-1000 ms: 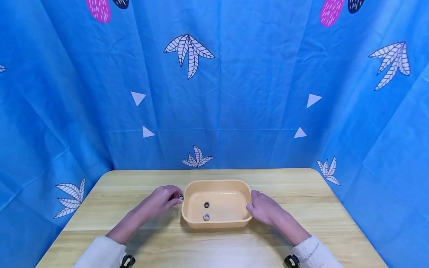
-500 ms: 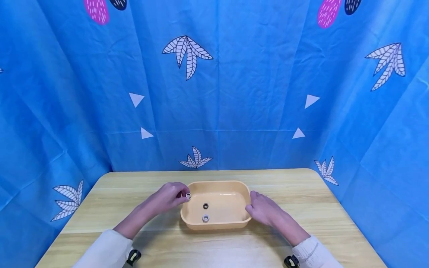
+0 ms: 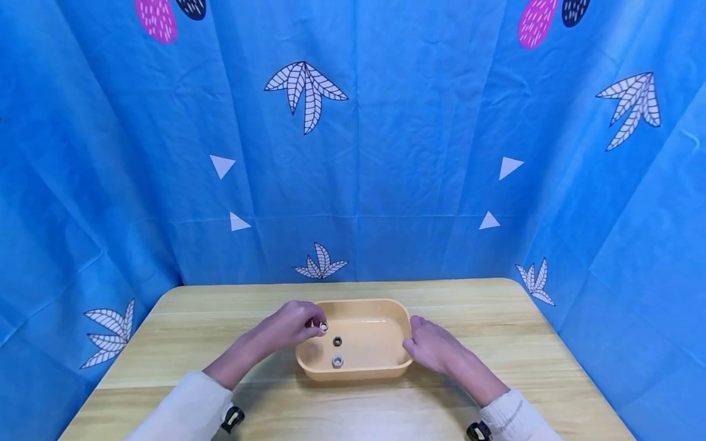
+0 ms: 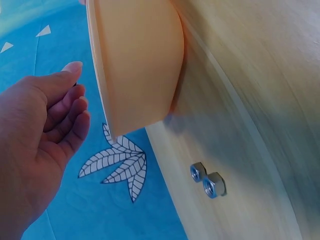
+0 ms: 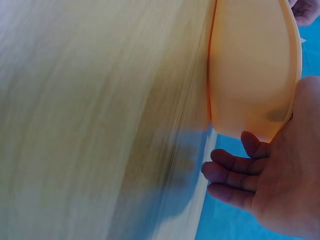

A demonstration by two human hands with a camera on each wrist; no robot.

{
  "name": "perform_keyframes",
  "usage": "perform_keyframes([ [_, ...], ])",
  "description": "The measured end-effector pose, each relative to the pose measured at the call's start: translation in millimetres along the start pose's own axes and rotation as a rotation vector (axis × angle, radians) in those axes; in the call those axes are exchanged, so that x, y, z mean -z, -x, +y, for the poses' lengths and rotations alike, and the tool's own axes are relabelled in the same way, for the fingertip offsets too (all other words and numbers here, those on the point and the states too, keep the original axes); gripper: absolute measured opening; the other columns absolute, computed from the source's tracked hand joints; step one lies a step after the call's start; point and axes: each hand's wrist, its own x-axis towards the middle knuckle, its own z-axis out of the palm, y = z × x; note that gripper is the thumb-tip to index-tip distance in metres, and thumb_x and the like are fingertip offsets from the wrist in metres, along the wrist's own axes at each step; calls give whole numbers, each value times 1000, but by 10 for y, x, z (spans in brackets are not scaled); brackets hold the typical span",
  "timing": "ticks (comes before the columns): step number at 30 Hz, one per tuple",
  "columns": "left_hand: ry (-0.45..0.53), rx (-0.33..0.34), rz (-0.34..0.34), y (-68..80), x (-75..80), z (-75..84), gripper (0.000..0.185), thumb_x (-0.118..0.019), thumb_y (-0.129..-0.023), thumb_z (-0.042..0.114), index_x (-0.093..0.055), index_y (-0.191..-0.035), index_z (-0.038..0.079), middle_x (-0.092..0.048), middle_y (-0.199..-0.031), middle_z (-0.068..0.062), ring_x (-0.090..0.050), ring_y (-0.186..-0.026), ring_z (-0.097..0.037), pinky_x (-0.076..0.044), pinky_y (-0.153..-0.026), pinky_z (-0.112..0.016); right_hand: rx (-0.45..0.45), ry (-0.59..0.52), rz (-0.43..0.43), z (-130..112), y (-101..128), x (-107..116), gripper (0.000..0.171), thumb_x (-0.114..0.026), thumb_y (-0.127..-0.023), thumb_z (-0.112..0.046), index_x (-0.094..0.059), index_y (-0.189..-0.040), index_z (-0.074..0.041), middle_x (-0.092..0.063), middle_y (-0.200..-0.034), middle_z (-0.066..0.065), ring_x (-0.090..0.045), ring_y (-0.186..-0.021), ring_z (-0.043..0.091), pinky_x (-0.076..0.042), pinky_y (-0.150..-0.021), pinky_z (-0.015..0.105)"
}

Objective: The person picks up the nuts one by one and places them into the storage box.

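My left hand point(image 3: 295, 323) pinches a small metal nut point(image 3: 323, 326) between thumb and fingertips, above the left end of a peach-coloured plastic basin point(image 3: 361, 373). In the left wrist view the fingers of the left hand point(image 4: 55, 107) curl beside the basin's rim, and the nut is almost hidden. Inside the basin lie a dark nut point(image 3: 337, 341) and, nearer me, a silver nut point(image 3: 337, 361). My right hand point(image 3: 432, 344) grips the basin's right rim, thumb at the inner side. The right wrist view has its fingers point(image 5: 232, 177) bent loosely along the outer wall.
Two silver hex nuts point(image 4: 197, 171) rest on the wooden table point(image 4: 250, 125) outside the basin, hidden from the head view by the left hand and arm. A blue patterned curtain point(image 3: 419, 153) hangs around the table's back and sides.
My left hand has moved right with its nut, from outside the basin's left rim to over its inside. The right hand stays at the right rim; the view has tilted slightly.
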Motion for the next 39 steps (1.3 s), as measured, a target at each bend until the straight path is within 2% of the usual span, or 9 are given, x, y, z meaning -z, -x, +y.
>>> perform_keyframes([
  [7, -47, -71, 6, -72, -42, 50, 8, -79, -91, 14, -76, -97, 10, -74, -87, 3, -60, -75, 2, -54, -67, -15, 27, 22, 20, 9, 3, 3, 30, -55, -95, -24, -59, -113, 1, -56, -91, 3, -52, -79, 17, -46, -73, 36],
  [14, -59, -75, -48, -136, -109, 121, 9, -77, -93, 16, -76, -100, 11, -76, -92, 3, -64, -80, 1, -56, -72, -14, 47, 37, 26, 18, 14, -1, 26, -55, -95, -23, -58, -108, -1, -54, -87, 2, -50, -77, 17, -45, -72, 37],
  [23, -88, -70, -123, -252, -223, 153, 7, -77, -94, 19, -77, -95, 12, -72, -88, 6, -58, -77, 1, -53, -70, -14, 40, 44, 11, 15, 9, -2, 31, -55, -96, -25, -58, -113, 1, -55, -89, 3, -51, -78, 17, -46, -74, 37],
  [30, -127, -87, -164, -322, -314, 165, 5, -79, -91, 17, -77, -93, 13, -74, -86, 6, -60, -75, 2, -53, -70, -14, 35, 41, 18, 12, 7, -8, 32, -55, -96, -25, -59, -114, 1, -56, -90, 3, -51, -79, 17, -47, -74, 37],
  [33, -144, -79, -195, -347, -359, 183, 5, -79, -91, 17, -76, -93, 14, -73, -83, 8, -58, -73, 2, -52, -68, -14, 36, 45, 23, 17, 3, -9, 32, -56, -96, -25, -59, -114, 1, -56, -89, 3, -51, -78, 17, -47, -73, 37],
  [39, -91, 17, -307, -386, -435, 266, 7, -80, -91, 20, -73, -89, 18, -64, -75, 14, -55, -68, 1, -50, -67, -16, 42, 58, 35, 19, 8, -7, 30, -57, -95, -25, -59, -111, 1, -55, -87, 3, -50, -76, 17, -46, -72, 37],
])
